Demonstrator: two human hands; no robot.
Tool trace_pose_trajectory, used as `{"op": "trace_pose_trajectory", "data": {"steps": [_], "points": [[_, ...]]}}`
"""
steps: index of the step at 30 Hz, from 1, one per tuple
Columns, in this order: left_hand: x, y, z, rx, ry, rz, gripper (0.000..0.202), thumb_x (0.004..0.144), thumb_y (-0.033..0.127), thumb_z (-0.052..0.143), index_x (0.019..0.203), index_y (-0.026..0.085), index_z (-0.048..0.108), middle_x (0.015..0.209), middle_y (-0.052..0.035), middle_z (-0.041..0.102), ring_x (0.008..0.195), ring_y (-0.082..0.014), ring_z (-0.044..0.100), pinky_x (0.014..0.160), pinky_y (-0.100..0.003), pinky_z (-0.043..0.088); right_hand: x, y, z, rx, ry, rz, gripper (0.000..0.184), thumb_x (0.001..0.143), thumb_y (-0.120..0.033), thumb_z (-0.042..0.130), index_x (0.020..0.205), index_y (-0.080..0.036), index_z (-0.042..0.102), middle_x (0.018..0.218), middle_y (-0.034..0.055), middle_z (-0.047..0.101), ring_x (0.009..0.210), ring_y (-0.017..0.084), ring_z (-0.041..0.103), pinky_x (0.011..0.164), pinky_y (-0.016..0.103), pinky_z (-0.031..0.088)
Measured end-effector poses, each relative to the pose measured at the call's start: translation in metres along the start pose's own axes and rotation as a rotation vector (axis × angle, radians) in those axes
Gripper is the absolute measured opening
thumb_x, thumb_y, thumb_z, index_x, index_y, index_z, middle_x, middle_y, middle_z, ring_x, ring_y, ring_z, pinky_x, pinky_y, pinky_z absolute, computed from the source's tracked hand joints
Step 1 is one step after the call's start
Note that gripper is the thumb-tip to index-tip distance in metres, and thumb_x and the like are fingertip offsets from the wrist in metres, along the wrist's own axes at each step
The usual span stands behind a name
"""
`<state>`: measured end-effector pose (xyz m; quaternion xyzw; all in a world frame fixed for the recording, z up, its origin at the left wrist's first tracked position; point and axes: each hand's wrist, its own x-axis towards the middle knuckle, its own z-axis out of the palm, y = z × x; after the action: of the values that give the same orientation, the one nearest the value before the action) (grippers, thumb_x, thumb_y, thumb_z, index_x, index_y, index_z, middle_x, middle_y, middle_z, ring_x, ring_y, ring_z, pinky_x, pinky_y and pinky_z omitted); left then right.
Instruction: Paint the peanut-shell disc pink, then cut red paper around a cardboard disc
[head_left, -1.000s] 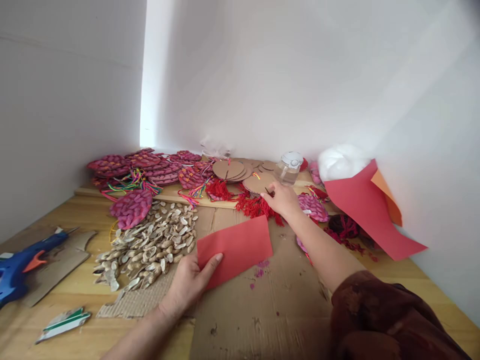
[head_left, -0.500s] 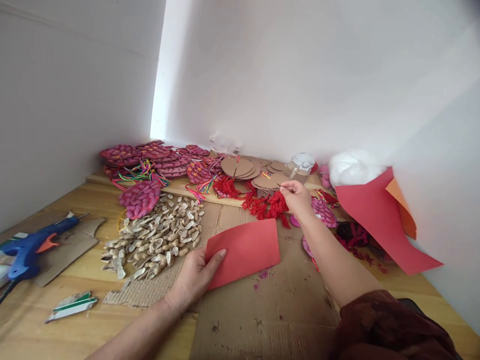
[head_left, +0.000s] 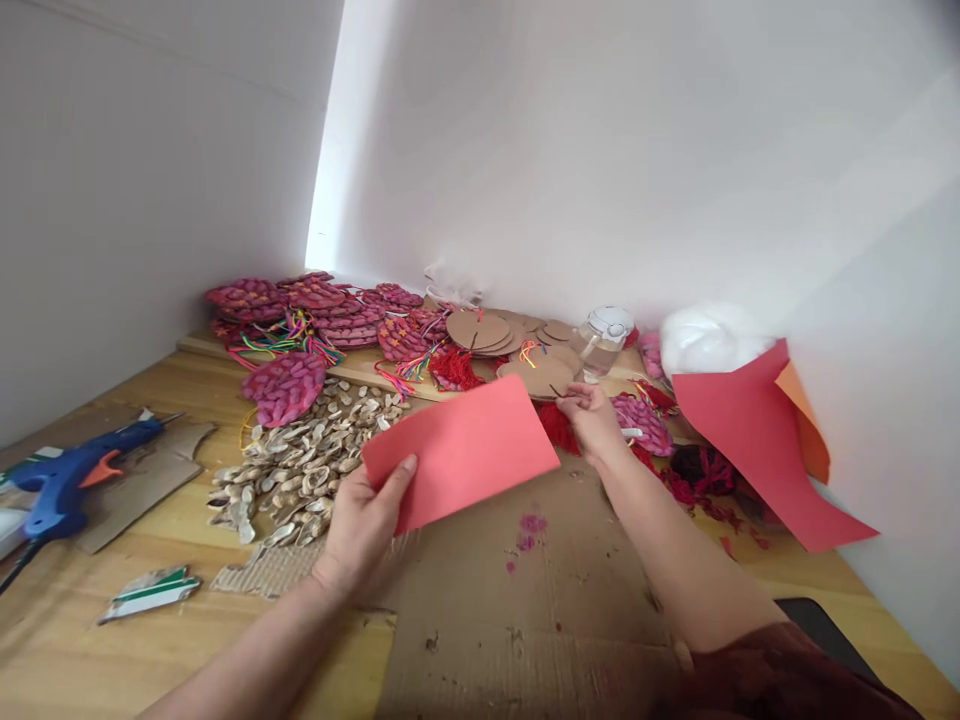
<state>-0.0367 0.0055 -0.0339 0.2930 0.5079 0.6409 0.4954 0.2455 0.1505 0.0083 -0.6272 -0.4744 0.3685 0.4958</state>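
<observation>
My left hand (head_left: 367, 505) grips the left end of a red rectangular sheet of paper (head_left: 465, 455), thumb on top, above the cardboard mat (head_left: 517, 620). My right hand (head_left: 589, 420) pinches the near right edge of a round cardboard disc (head_left: 536, 372), which has a dark slit and a small yellow and red string on top. The disc lies at the pile of discs, and the paper's upper edge overlaps the view of it. A red yarn tassel (head_left: 559, 430) hangs below the disc, partly hidden.
Peanut shells (head_left: 300, 480) are heaped left of the paper. A blue glue gun (head_left: 82, 470) rests at far left. Behind stand pink decorated discs (head_left: 345, 320), more cardboard discs (head_left: 476, 330) and a clear jar (head_left: 602, 338). Red paper (head_left: 750, 430) and white stuffing (head_left: 709, 340) are at right.
My left hand has raised the red paper and moved it up and left. My right hand has shifted slightly down, and the disc at its fingers has come nearer.
</observation>
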Motion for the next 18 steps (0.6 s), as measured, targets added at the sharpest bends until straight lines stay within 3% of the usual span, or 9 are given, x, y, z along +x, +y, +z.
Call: {"op": "trace_pose_trajectory", "data": {"steps": [4,10,18], "points": [[0.011,0.013,0.000,-0.259,0.182,0.033,0.038,0.066,0.035,0.088,0.096,0.017,0.074,0.095,-0.0051,0.077,0.089,-0.0223,0.073,0.081,-0.030,0.059,-0.023,0.020,0.001,0.050,-0.032,0.056,0.034,0.096,-0.035,0.063,0.123,-0.016,0.059,0.115,0.0072,0.065,0.094,0.018,0.066,0.080,0.037,0.059],[0.015,0.027,0.000,-0.360,0.221,-0.007,0.034,0.064,0.024,0.087,0.094,0.017,0.072,0.091,-0.0035,0.077,0.088,-0.0243,0.074,0.083,-0.036,0.062,-0.046,0.037,-0.002,0.036,-0.135,0.158,0.033,0.096,-0.035,0.063,0.122,-0.016,0.060,0.113,0.0069,0.066,0.092,0.017,0.067,0.078,0.036,0.060],[0.022,0.035,-0.004,-0.409,0.319,0.057,0.025,0.063,0.014,0.083,0.083,0.016,0.069,0.081,-0.0002,0.076,0.067,-0.0141,0.070,0.070,-0.023,0.061,-0.042,0.040,0.000,-0.101,-0.214,0.153,0.030,0.096,-0.036,0.063,0.117,-0.015,0.062,0.113,0.0069,0.066,0.094,0.018,0.067,0.081,0.037,0.059]]}}
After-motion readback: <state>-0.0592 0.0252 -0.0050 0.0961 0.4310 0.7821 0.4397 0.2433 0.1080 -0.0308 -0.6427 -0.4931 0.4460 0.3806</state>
